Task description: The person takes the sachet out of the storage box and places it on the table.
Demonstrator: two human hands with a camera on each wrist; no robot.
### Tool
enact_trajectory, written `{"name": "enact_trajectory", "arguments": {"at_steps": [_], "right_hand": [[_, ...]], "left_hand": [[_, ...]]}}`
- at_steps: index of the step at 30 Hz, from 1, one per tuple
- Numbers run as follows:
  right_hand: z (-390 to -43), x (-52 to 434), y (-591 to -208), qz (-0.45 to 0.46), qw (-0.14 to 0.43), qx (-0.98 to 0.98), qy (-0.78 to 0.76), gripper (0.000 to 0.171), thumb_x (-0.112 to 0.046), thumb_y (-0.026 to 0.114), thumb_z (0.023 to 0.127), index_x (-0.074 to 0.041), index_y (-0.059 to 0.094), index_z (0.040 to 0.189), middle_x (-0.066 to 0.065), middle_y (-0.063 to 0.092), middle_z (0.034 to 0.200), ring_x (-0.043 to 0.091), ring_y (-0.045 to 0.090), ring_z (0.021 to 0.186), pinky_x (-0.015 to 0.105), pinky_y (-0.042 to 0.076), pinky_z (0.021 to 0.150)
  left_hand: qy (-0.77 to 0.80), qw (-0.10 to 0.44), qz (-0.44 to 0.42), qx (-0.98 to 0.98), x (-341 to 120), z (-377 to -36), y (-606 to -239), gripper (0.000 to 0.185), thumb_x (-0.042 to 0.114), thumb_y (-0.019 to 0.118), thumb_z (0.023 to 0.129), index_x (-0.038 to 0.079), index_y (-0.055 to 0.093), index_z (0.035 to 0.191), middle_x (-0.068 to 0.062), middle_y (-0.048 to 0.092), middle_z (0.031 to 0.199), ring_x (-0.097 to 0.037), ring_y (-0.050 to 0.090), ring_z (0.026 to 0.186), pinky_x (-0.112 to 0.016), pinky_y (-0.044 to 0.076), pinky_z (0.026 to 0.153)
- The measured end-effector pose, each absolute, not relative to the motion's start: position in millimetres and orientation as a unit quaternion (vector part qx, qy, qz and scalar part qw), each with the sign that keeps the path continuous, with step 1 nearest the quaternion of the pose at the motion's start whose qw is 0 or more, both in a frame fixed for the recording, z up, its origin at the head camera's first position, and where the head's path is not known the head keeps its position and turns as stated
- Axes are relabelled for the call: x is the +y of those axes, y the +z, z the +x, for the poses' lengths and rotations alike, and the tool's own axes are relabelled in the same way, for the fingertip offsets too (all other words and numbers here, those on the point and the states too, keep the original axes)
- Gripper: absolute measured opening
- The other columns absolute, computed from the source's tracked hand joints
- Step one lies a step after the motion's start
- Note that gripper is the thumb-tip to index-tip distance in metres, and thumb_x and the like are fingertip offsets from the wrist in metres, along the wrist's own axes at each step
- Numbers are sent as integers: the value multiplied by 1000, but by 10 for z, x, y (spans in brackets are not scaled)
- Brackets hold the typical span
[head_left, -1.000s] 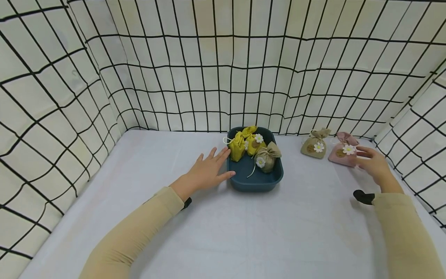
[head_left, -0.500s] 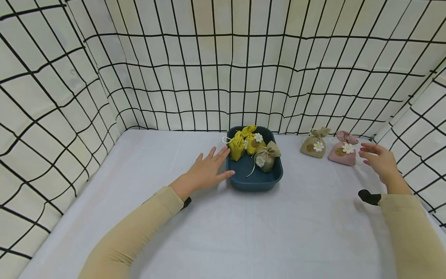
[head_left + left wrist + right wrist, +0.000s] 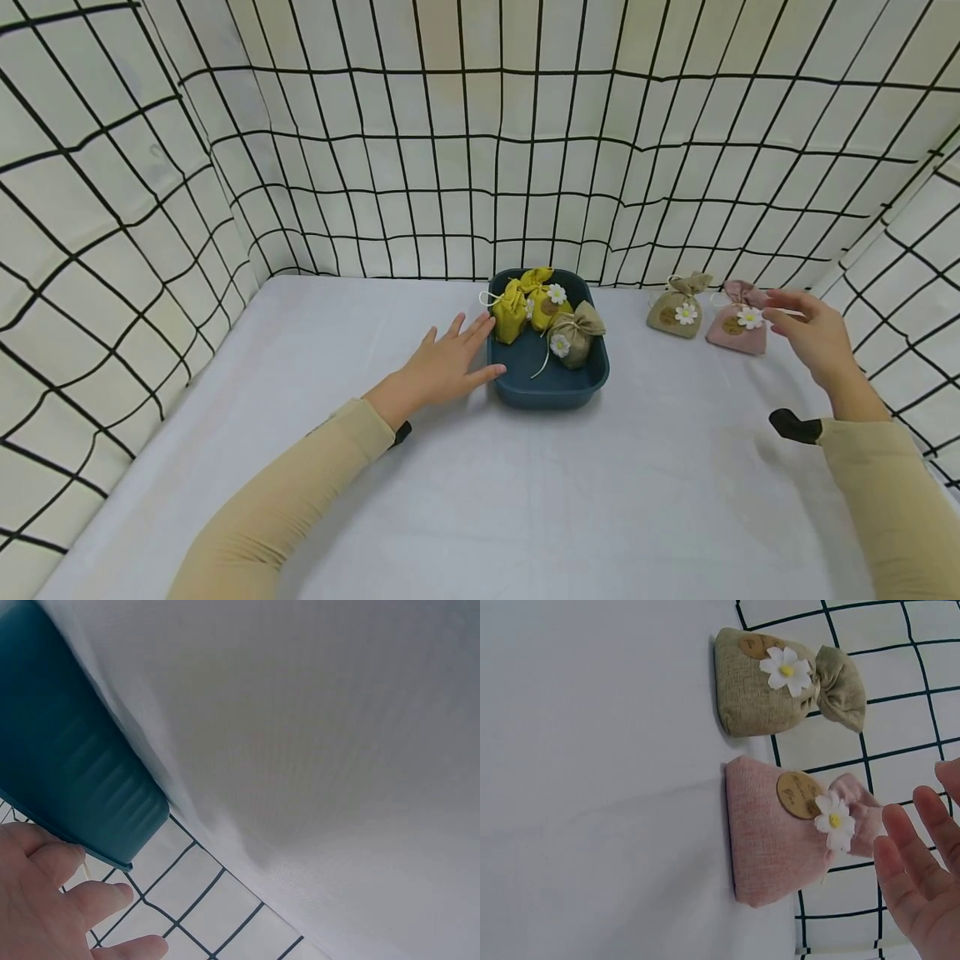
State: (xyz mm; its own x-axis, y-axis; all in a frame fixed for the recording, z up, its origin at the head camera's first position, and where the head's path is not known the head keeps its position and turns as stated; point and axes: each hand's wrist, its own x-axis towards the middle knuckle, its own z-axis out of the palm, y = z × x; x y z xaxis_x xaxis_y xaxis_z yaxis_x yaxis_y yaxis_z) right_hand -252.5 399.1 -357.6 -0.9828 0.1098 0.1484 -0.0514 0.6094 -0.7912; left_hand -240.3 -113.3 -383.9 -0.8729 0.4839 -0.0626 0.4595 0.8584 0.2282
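Observation:
A dark blue plastic basin (image 3: 551, 397) stands near the back of the table, with two yellow drawstring pouches (image 3: 510, 313) and a beige pouch (image 3: 578, 340) inside. My left hand (image 3: 437, 367) lies against the basin's left rim, fingers spread and straight. To the right, a pink pouch (image 3: 733, 332) with a white flower sits upright on the table. My right hand (image 3: 817, 342) is beside its gathered top, fingers loosely bent; whether they touch the cloth I cannot tell. In the right wrist view the fingertips come level with the pink pouch's (image 3: 769, 832) neck, not closed round it.
Another beige pouch (image 3: 675, 313) stands just left of the pink one. A white cloth (image 3: 562, 500) covers the table. Walls of white fabric with a black grid (image 3: 450, 167) enclose the back and both sides.
My right hand first drew back right from the pink pouch's side, then came in again, now higher, at its gathered top. The left hand and the pouches have stayed put.

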Motion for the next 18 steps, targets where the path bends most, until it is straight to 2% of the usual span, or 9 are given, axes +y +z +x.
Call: {"name": "enact_trajectory", "arguments": {"at_steps": [7, 8, 10, 13, 14, 15, 17, 18], "right_hand": [[-2506, 3840, -3491, 6, 105, -887, 450, 52, -31, 56, 108, 3, 48, 147, -21, 51, 118, -11, 53, 98, 5, 44, 78], [-2504, 3820, -3481, 9, 103, -888, 447, 50, -31, 55, 108, 1, 49, 146, -17, 53, 120, -10, 52, 99, 9, 45, 83], [-2495, 3773, -3459, 15, 99, -889, 446, 46, -31, 54, 108, -3, 51, 145, -10, 54, 124, -9, 51, 101, 25, 47, 98], [-2490, 3705, -3431, 29, 98, -890, 445, 42, -30, 54, 108, -8, 54, 144, -6, 55, 126, -7, 50, 103, 27, 47, 98], [-2488, 3677, -3422, 32, 98, -889, 447, 41, -30, 54, 108, -8, 55, 143, -6, 55, 126, -8, 50, 104, 26, 47, 98], [-2484, 3650, -3414, 40, 103, -886, 451, 41, -29, 55, 108, -6, 55, 143, -8, 56, 125, -8, 50, 104, 20, 47, 95], [-2482, 3602, -3403, 53, 109, -882, 455, 40, -27, 56, 108, -5, 56, 141, -14, 56, 121, -9, 52, 104, 6, 44, 80], [-2479, 3577, -3397, 60, 111, -880, 458, 38, -26, 57, 108, -6, 57, 140, -17, 56, 119, -9, 53, 104, 6, 45, 80]], "left_hand": [[105, 61, 243, 962, -1137, -2414, -3855, 87, 68, 39, 103, 17, 10, 167, -1, 9, 172, -35, 6, 156, -68, 12, 118], [105, 61, 243, 962, -1139, -2415, -3858, 87, 68, 39, 103, 17, 9, 167, -1, 8, 172, -35, 6, 156, -68, 12, 118], [107, 60, 245, 962, -1142, -2415, -3860, 87, 68, 39, 103, 17, 10, 167, -1, 9, 172, -36, 7, 156, -68, 12, 118], [108, 63, 245, 961, -1145, -2414, -3857, 87, 68, 39, 103, 17, 9, 167, -1, 8, 172, -35, 6, 156, -68, 12, 118], [108, 63, 245, 961, -1145, -2413, -3856, 87, 68, 39, 103, 17, 9, 167, -1, 8, 172, -35, 6, 156, -68, 12, 118], [107, 63, 245, 961, -1144, -2412, -3853, 87, 68, 39, 103, 17, 9, 167, -1, 8, 172, -35, 6, 156, -68, 12, 118], [107, 64, 245, 962, -1143, -2413, -3849, 87, 68, 39, 103, 18, 9, 167, -1, 8, 172, -35, 5, 156, -68, 12, 118], [107, 63, 245, 961, -1141, -2413, -3849, 87, 68, 39, 103, 17, 9, 167, -1, 8, 172, -35, 6, 156, -68, 12, 118]]}}
